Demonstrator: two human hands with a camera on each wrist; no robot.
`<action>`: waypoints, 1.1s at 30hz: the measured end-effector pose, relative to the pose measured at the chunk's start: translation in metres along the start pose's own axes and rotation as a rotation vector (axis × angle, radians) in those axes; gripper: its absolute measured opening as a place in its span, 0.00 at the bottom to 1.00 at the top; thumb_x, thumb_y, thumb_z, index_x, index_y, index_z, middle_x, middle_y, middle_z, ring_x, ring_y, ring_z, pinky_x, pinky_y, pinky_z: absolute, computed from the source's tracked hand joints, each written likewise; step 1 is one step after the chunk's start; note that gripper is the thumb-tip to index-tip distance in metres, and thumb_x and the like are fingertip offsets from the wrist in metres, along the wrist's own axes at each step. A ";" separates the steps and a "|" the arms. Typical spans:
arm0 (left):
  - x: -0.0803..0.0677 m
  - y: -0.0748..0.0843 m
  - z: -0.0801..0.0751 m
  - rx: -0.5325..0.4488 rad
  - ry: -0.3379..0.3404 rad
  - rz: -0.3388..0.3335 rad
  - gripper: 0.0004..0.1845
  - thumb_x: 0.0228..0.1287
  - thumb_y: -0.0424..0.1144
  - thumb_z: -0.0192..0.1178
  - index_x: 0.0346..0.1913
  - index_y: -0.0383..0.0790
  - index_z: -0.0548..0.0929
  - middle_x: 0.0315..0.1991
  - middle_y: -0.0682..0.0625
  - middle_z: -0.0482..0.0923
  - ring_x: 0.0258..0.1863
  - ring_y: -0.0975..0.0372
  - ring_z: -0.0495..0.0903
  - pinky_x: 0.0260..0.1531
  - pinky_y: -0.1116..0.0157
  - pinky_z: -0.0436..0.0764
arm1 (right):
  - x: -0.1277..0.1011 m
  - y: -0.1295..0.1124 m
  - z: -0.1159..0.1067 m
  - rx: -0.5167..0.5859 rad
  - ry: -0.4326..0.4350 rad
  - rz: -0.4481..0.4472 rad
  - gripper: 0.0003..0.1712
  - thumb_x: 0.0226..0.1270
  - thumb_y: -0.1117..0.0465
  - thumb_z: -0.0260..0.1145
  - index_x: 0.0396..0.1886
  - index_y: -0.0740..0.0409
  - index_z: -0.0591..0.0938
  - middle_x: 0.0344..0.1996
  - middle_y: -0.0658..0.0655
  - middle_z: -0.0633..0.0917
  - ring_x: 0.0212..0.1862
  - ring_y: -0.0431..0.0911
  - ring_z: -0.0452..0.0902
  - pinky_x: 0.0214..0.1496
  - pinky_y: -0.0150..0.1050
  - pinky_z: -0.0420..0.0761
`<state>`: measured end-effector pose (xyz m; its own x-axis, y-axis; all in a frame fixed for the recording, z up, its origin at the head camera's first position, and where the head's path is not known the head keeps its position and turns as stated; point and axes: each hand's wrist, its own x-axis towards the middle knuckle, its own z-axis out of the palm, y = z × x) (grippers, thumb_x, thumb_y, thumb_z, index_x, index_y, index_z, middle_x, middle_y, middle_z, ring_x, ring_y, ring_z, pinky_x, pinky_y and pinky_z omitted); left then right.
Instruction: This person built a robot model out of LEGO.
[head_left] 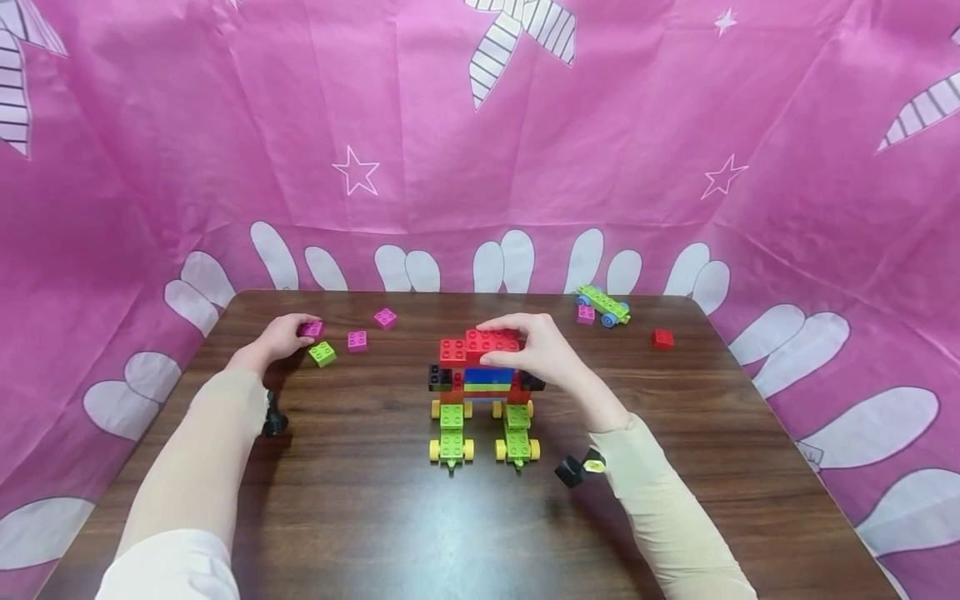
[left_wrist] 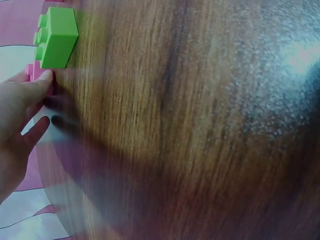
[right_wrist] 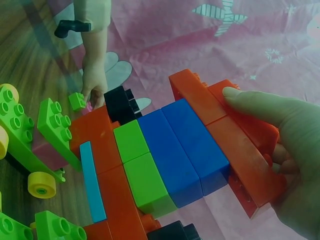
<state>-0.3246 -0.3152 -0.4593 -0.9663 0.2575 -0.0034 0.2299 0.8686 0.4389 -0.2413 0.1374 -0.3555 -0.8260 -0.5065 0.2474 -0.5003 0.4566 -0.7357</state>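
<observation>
My left hand [head_left: 283,335] pinches a pink brick [head_left: 312,329] at the table's far left, partly hidden by the fingers. Right beside it lies a lime-green brick [head_left: 322,353]; in the left wrist view the green brick [left_wrist: 60,37] is close to my thumb. With thumb and fingers my right hand [head_left: 542,350] grips a red brick [head_left: 491,337] on top of a built figure. That figure has blue bricks [right_wrist: 172,150] in its middle, a black brick [right_wrist: 120,102] at the side, and two lime wheeled bases [head_left: 451,433] with yellow wheels below.
Two loose pink bricks [head_left: 357,341] lie right of the left hand. A lime car base [head_left: 603,305] with blue wheels stands at the back right, a pink brick [head_left: 586,314] against it. A red brick [head_left: 663,338] lies farther right. Pink cloth [head_left: 420,200] surrounds the table.
</observation>
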 end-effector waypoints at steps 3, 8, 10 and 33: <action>-0.001 0.000 0.000 0.013 0.008 -0.006 0.22 0.65 0.30 0.60 0.60 0.22 0.73 0.53 0.24 0.75 0.52 0.37 0.75 0.57 0.42 0.71 | 0.000 0.001 0.000 -0.001 0.002 -0.002 0.24 0.56 0.56 0.76 0.53 0.55 0.85 0.48 0.56 0.88 0.46 0.47 0.80 0.46 0.40 0.82; -0.002 0.000 -0.001 0.011 0.022 -0.026 0.23 0.65 0.31 0.61 0.60 0.22 0.73 0.53 0.24 0.75 0.52 0.36 0.74 0.58 0.41 0.71 | 0.000 0.002 0.000 -0.002 0.004 0.002 0.24 0.55 0.55 0.76 0.53 0.55 0.85 0.47 0.55 0.88 0.46 0.47 0.80 0.47 0.41 0.82; -0.003 0.001 -0.002 0.004 0.032 -0.037 0.23 0.65 0.32 0.62 0.59 0.22 0.73 0.53 0.24 0.75 0.53 0.36 0.74 0.58 0.41 0.71 | 0.000 0.002 0.000 0.001 0.003 0.001 0.24 0.55 0.55 0.76 0.53 0.55 0.85 0.47 0.55 0.88 0.46 0.47 0.80 0.46 0.41 0.82; -0.011 0.029 -0.018 -0.041 0.161 -0.032 0.27 0.63 0.37 0.65 0.60 0.23 0.74 0.51 0.28 0.77 0.52 0.39 0.75 0.57 0.42 0.71 | 0.002 -0.006 -0.006 -0.072 -0.044 -0.033 0.24 0.55 0.56 0.76 0.52 0.56 0.85 0.47 0.54 0.88 0.46 0.46 0.79 0.46 0.40 0.82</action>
<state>-0.3091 -0.3007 -0.4305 -0.9798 0.1563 0.1244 0.1972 0.8562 0.4775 -0.2416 0.1381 -0.3474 -0.7973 -0.5533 0.2412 -0.5457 0.4900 -0.6798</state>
